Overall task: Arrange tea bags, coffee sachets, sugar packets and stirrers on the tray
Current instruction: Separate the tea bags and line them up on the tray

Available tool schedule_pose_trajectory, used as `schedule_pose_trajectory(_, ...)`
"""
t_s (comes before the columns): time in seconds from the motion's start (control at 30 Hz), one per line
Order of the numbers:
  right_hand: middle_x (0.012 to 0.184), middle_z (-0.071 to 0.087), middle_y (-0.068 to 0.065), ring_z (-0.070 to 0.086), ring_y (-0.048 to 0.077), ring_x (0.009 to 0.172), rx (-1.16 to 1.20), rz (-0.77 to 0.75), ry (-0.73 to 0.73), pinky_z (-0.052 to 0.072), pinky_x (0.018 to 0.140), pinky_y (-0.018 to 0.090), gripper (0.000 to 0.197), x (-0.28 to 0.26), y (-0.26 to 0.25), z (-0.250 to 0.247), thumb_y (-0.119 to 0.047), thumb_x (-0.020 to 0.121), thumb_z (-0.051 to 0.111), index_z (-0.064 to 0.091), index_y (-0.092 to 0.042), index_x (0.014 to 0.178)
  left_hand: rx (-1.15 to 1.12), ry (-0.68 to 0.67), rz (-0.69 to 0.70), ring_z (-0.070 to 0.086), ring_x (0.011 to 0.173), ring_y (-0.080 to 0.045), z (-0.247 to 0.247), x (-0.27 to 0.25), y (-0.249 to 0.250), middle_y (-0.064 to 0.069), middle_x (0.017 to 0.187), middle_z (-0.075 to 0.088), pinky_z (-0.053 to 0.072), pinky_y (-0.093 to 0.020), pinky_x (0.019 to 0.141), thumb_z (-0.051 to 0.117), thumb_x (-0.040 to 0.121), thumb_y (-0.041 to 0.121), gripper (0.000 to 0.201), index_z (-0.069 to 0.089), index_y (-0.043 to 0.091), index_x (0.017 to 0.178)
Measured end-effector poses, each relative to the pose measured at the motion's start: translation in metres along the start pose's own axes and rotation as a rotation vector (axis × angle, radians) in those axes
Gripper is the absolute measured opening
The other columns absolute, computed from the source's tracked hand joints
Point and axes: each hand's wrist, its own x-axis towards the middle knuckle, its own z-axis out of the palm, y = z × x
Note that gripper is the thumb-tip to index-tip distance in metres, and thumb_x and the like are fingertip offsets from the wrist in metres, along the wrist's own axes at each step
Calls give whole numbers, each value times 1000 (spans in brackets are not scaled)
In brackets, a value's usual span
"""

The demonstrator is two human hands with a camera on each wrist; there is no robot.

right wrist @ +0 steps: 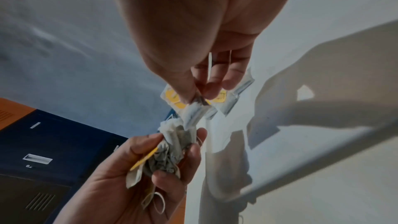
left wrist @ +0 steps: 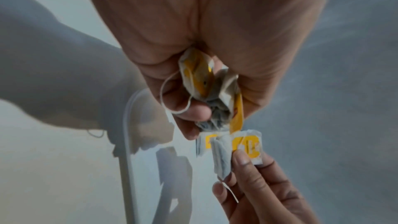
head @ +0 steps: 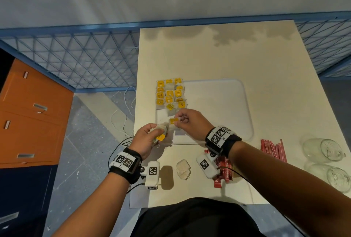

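Note:
Over the near left corner of the white tray [head: 237, 107], my left hand [head: 150, 138] grips a crumpled bunch of tea bags [left wrist: 215, 98] with yellow tags. My right hand [head: 185, 120] pinches a single tea bag [head: 173, 122] by its top, right beside that bunch; the same tea bag [left wrist: 224, 157] hangs from the right fingertips [left wrist: 241, 159]. Several yellow-tagged tea bags [head: 170, 94] lie in rows on the tray's far left part. Two loose tea bags [head: 183, 169] rest on the table near me.
Red stirrers [head: 273, 150] lie on the table [head: 209, 56] to the tray's right, and red coffee sachets [head: 224, 170] sit under my right wrist. Two glass jars [head: 322, 149] lie at the right edge. An orange and blue cabinet [head: 28, 115] stands left.

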Motion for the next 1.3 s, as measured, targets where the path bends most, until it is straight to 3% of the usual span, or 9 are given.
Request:
schedule_pose_trajectory(0.13, 90, 65, -4, 62, 14, 84, -49, 1, 35, 52, 80, 30, 14, 30, -8, 7, -21, 93, 70, 68, -19, 107, 5, 54, 36, 61, 64, -20, -13, 9, 10, -27, 95, 72, 47, -23, 50, 64, 93, 4, 6, 65, 10, 91)
schedule_pose_trajectory(0.27, 84, 65, -7, 63, 19, 85, -116, 35, 31, 54, 81, 37, 10, 58, -10, 23, -24, 94, 68, 68, -23, 103, 33, 88, 56, 64, 74, -24, -26, 16, 16, -22, 95, 75, 49, -28, 60, 67, 92, 6, 5, 67, 11, 92)
schedule_pose_trajectory(0.4, 76, 61, -10, 61, 21, 80, -167, 29, 27, 53, 75, 40, 4, 75, -11, 40, -25, 95, 64, 67, -25, 97, 9, 103, 47, 65, 75, -25, -31, 18, 18, -15, 86, 76, 48, -29, 63, 71, 87, 8, 7, 67, 12, 91)
schedule_pose_trajectory(0.53, 89, 71, 2, 65, 25, 84, -231, 12, 35, 56, 75, 42, 11, 83, -12, 46, -27, 98, 61, 69, -22, 103, 42, 116, 45, 65, 72, -19, -34, 18, 18, -5, 80, 75, 49, -30, 64, 67, 92, 6, 7, 67, 13, 91)
schedule_pose_trajectory(0.67, 94, 71, 1, 65, 25, 86, -312, -2, 55, 56, 76, 41, 14, 86, -12, 47, -29, 100, 57, 68, -23, 107, 41, 123, 40, 64, 63, -13, -33, 18, 18, -1, 74, 73, 49, -25, 57, 66, 92, 4, 9, 66, 13, 89)
schedule_pose_trajectory(0.9, 105, 67, -2, 66, 26, 89, -364, -22, 97, 56, 78, 42, 11, 88, -7, 49, -26, 100, 57, 61, -25, 110, 39, 108, 39, 66, 71, -21, -32, 20, 18, -6, 81, 75, 50, -28, 58, 68, 91, 6, 11, 67, 16, 86)
schedule_pose_trajectory(1.13, 126, 55, -4, 65, 26, 92, -347, -32, 131, 55, 76, 41, 27, 86, -9, 48, -27, 100, 60, 52, -23, 125, 0, 63, 55, 64, 84, -34, -29, 20, 17, -23, 92, 73, 50, -36, 70, 80, 66, 22, 9, 74, 26, 72)
schedule_pose_trajectory(1.23, 112, 60, -5, 64, 22, 90, -260, -47, 108, 55, 79, 41, 21, 82, -10, 44, -30, 99, 60, 57, -23, 119, 45, 44, 92, 65, 80, -28, -29, 21, 17, -16, 88, 72, 51, -38, 77, 82, 61, 30, 18, 74, 24, 76)
schedule_pose_trajectory(1.3, 91, 64, -9, 63, 17, 82, -164, -26, 58, 56, 79, 43, 15, 77, -8, 42, -35, 98, 59, 64, -24, 108, 113, 28, 127, 64, 75, -23, -27, 21, 16, -12, 87, 72, 51, -36, 76, 81, 71, 21, 19, 72, 13, 86)
